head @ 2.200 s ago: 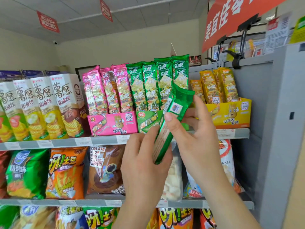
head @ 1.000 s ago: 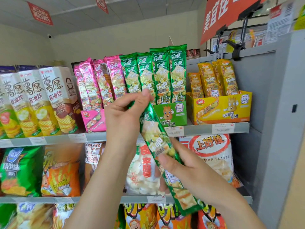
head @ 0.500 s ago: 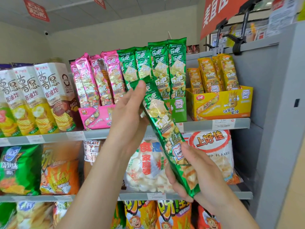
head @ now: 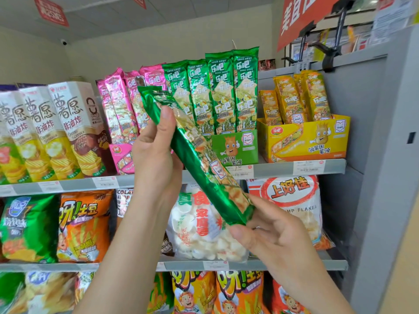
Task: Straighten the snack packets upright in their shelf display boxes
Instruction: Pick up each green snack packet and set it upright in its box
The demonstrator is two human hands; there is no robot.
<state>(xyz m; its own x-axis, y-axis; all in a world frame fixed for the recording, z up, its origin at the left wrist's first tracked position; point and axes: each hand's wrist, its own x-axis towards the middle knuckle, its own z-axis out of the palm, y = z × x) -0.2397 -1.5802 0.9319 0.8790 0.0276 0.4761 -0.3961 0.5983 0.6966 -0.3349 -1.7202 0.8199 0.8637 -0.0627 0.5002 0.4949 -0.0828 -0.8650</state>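
A long green snack packet (head: 195, 155) slants in front of the shelf, top end up-left, bottom end down-right. My left hand (head: 156, 152) grips its upper part, thumb on the front. My right hand (head: 265, 232) holds its bottom end from below. Behind it, several green packets (head: 223, 91) stand upright in the green display box (head: 235, 147). Pink packets (head: 122, 105) lean slightly in the pink display box (head: 121, 158), partly hidden by my left hand. Yellow packets (head: 294, 98) stand in the yellow display box (head: 303, 139).
Tall chip cartons (head: 52, 130) fill the shelf's left side. The grey shelf edge (head: 272, 169) carries price tags. Bagged snacks (head: 292, 205) sit on the shelf below. A grey side panel (head: 385, 155) closes the right. Red signs hang overhead.
The green packet was turned front-side out, then raised and moved up toward the green box. My left hand shifted to its top and my right hand to its bottom end.
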